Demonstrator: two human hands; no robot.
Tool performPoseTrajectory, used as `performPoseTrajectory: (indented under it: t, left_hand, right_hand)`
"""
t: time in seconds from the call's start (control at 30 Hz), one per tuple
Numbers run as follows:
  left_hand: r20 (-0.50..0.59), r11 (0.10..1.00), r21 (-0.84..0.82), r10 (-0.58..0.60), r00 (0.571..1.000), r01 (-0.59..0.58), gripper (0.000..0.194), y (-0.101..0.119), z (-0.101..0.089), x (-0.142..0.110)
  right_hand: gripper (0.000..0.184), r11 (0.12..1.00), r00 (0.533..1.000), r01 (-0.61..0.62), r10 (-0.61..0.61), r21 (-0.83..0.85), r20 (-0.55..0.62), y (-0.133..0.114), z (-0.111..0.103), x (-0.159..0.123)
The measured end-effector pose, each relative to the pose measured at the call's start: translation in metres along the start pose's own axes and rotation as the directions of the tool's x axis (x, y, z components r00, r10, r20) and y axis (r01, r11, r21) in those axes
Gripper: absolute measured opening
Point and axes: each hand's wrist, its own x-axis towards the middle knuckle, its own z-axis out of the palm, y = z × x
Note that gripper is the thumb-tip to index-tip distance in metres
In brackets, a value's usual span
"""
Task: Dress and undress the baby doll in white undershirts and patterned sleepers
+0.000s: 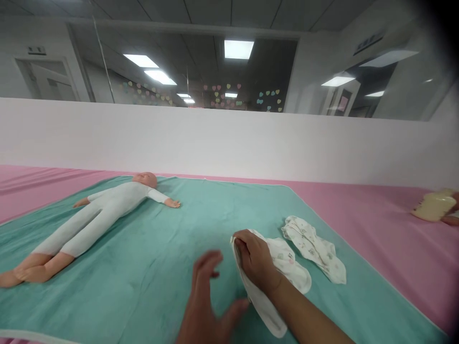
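Note:
My right hand (255, 260) is closed on the edge of a small white printed baby garment (287, 267) that lies on the teal blanket (161, 253). Close beside it on the left, my left hand (206, 298) hovers over the blanket with fingers spread and nothing in it. A second white printed cloth piece (315, 246) lies just right of the first. A baby doll in a white bodysuit (96, 215) lies on its back at the blanket's left, arms out, head toward the wall.
The teal blanket covers a pink surface (376, 224) that runs to a low white wall (229, 138) with glass above. At the far right edge a cream bottle (433, 205) lies on the pink surface beside what looks like another person's hand.

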Motion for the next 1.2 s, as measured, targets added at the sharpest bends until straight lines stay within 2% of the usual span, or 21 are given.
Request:
performPoseTrajectory:
  t: [0.07, 0.1, 0.2, 0.3, 0.37, 0.43, 0.5, 0.57, 0.67, 0.73, 0.8, 0.87, 0.9, 1.0, 1.07, 1.13, 1.2]
  left_hand:
    - [-0.146, 0.999, -0.013, -0.039, 0.989, 0.037, 0.075, 0.005, -0.006, 0.038]
    - [-0.190, 0.995, -0.048, -0.096, 0.977, 0.088, 0.076, 0.007, -0.007, 0.054]
    - [-0.001, 0.978, -0.168, -0.122, 0.992, 0.121, 0.067, 0.005, -0.004, 0.085]
    - [0.174, 0.933, -0.329, -0.092, 0.980, 0.146, 0.047, -0.007, -0.004, 0.098]
    - [0.221, 0.886, -0.417, -0.119, 0.968, 0.204, 0.038, -0.017, -0.008, 0.102]
    - [0.170, 0.852, -0.471, -0.166, 0.971, 0.228, 0.033, -0.024, -0.014, 0.105]
    - [0.062, 0.826, -0.521, -0.216, 0.974, 0.216, 0.029, -0.028, -0.023, 0.109]
    - [-0.033, 0.790, -0.576, -0.279, 0.960, 0.210, 0.029, -0.031, -0.032, 0.113]
    - [-0.135, 0.739, -0.645, -0.357, 0.924, 0.191, 0.030, -0.038, -0.048, 0.120]
    - [-0.218, 0.717, -0.680, -0.396, 0.892, 0.153, 0.030, -0.046, -0.059, 0.125]
    - [-0.294, 0.699, -0.707, -0.427, 0.855, 0.106, 0.029, -0.055, -0.071, 0.131]
    - [-0.334, 0.682, -0.728, -0.445, 0.831, 0.072, 0.029, -0.063, -0.083, 0.136]
    - [-0.342, 0.679, -0.732, -0.444, 0.828, 0.062, 0.030, -0.066, -0.088, 0.137]
    - [-0.353, 0.703, -0.709, -0.421, 0.836, 0.054, 0.034, -0.069, -0.102, 0.140]
    - [-0.377, 0.753, -0.655, -0.400, 0.836, 0.065, 0.037, -0.065, -0.111, 0.141]
    - [-0.397, 0.824, -0.558, -0.369, 0.840, 0.098, 0.036, -0.060, -0.122, 0.141]
    - [-0.371, 0.874, -0.468, -0.328, 0.869, 0.130, 0.034, -0.054, -0.137, 0.139]
  right_hand:
    - [0.019, 0.990, 0.992, -0.125, 0.127, 0.058, -0.021, -0.002, -0.004, -0.002]
    - [0.019, 0.975, 0.978, -0.201, 0.206, 0.090, -0.043, -0.003, -0.006, -0.002]
    - [0.020, 0.919, 0.923, -0.360, 0.376, 0.162, -0.084, 0.000, -0.013, 0.001]
    - [0.021, 0.895, 0.907, -0.414, 0.422, 0.164, -0.011, 0.006, -0.016, 0.005]
    - [0.024, 0.891, 0.902, -0.431, 0.428, 0.139, 0.058, 0.011, -0.015, 0.007]
    - [0.029, 0.911, 0.909, -0.406, 0.396, 0.069, 0.127, 0.013, -0.014, 0.008]
    - [0.034, 0.938, 0.917, -0.344, 0.344, -0.032, 0.201, 0.014, -0.013, 0.009]
    - [0.034, 0.939, 0.910, -0.325, 0.342, -0.108, 0.234, 0.014, -0.015, 0.011]
    - [0.024, 0.902, 0.892, -0.419, 0.430, -0.104, 0.135, 0.017, -0.023, 0.013]
    - [0.021, 0.873, 0.874, -0.486, 0.484, -0.046, -0.051, 0.022, -0.032, 0.014]
    - [0.022, 0.851, 0.811, -0.523, 0.511, 0.037, -0.287, 0.032, -0.041, 0.013]
    - [0.024, 0.845, 0.741, -0.513, 0.524, 0.150, -0.420, 0.047, -0.049, 0.011]
    - [0.026, 0.845, 0.728, -0.494, 0.531, 0.206, -0.434, 0.055, -0.051, 0.009]
    - [0.028, 0.831, 0.752, -0.463, 0.552, 0.307, -0.361, 0.078, -0.045, 0.005]
    - [0.028, 0.798, 0.743, -0.504, 0.595, 0.330, -0.307, 0.092, -0.033, 0.003]
    - [0.029, 0.752, 0.713, -0.551, 0.649, 0.361, -0.264, 0.103, -0.020, 0.002]
    - [0.030, 0.757, 0.718, -0.536, 0.642, 0.374, -0.269, 0.113, -0.013, 0.003]
